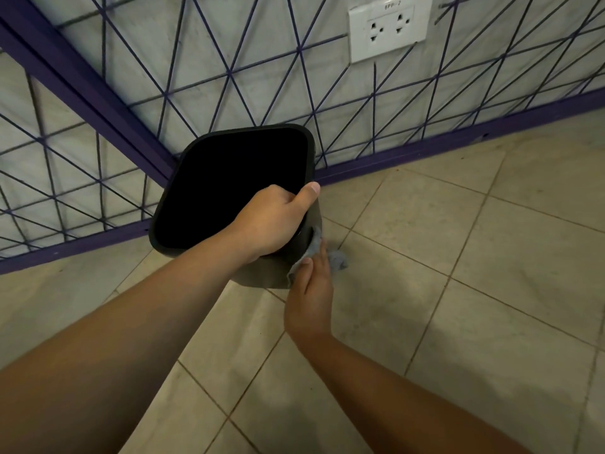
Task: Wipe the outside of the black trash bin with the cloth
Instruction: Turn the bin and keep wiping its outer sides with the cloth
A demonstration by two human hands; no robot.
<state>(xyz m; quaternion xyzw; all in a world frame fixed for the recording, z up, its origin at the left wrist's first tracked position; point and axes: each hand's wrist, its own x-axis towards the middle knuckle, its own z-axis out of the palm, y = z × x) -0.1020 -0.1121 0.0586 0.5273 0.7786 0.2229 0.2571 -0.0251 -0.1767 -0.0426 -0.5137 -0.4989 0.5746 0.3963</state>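
Gripping bin (271, 273) rim, left hand (268, 221); right hand (311, 290) presses cloth (312, 247)

— What does the person wear on the arms?

— Nothing that shows: both forearms are bare from the near edge up to the wrists, no sleeve, watch or band.

— And the hands?

— The bare left hand (268, 221) and bare right hand (309, 296) carry no gloves or rings; short, plain nails.
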